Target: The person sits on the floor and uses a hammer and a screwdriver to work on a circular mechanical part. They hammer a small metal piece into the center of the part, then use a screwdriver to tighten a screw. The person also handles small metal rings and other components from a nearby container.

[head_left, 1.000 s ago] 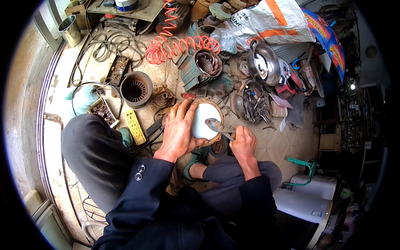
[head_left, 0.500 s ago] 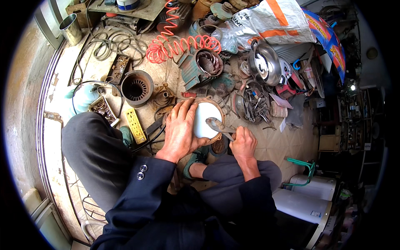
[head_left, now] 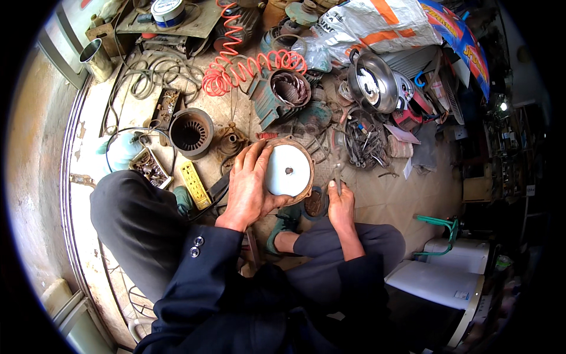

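A round metal cover point(head_left: 282, 180) with a rusty rim and a white face is gripped at its left side by my left hand point(head_left: 246, 189). The fingers lie over its far edge and the thumb along its near edge. A small dark spot shows at the middle of the white face. To the right of the cover, and apart from it, my right hand point(head_left: 342, 207) is closed around a pair of pliers point(head_left: 338, 174). The pliers now appear nearly edge-on and slightly blurred, so their jaws are hard to make out.
Beyond my hands lie a green motor housing point(head_left: 272, 97), a dark stator ring point(head_left: 191, 133) and a coiled red hose point(head_left: 253, 69). A yellow power strip point(head_left: 195, 184) is by my left foot. Tools fill a basin point(head_left: 365, 141) at right, near a steel pot point(head_left: 372, 82).
The pliers have come off the cover's white face and moved right and down with my right hand, uncovering the dark spot. My left hand keeps its grip on the cover.
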Available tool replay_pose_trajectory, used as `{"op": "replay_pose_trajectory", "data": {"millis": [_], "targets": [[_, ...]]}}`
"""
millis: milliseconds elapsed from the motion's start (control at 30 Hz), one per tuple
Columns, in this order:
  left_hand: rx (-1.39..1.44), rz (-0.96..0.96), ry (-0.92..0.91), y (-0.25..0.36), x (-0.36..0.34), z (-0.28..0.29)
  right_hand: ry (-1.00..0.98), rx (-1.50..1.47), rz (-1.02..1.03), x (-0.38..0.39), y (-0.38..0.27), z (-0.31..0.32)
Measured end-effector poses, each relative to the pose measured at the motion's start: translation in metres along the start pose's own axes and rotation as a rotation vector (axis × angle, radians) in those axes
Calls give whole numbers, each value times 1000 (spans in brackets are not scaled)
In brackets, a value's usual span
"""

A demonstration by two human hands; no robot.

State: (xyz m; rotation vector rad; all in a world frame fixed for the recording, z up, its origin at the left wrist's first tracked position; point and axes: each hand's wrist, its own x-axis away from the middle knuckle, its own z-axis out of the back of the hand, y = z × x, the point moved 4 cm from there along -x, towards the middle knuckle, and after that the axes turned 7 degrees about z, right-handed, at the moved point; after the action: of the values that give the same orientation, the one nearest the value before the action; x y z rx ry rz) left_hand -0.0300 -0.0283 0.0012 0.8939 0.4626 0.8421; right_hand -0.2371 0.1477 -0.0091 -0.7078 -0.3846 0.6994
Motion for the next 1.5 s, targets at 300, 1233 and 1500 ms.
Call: {"op": "replay_pose_trajectory", "data": {"millis": [300, 1233, 1500], "targets": [[-34, -18, -22, 2, 2, -1, 11, -661, -414, 12, 31, -17], [-510, -107, 145, 21, -61, 194, -1041, 424, 79, 157, 107, -233], [-480, 10, 114, 10, -63, 193, -897, 564, 21, 20, 60, -95]]}}
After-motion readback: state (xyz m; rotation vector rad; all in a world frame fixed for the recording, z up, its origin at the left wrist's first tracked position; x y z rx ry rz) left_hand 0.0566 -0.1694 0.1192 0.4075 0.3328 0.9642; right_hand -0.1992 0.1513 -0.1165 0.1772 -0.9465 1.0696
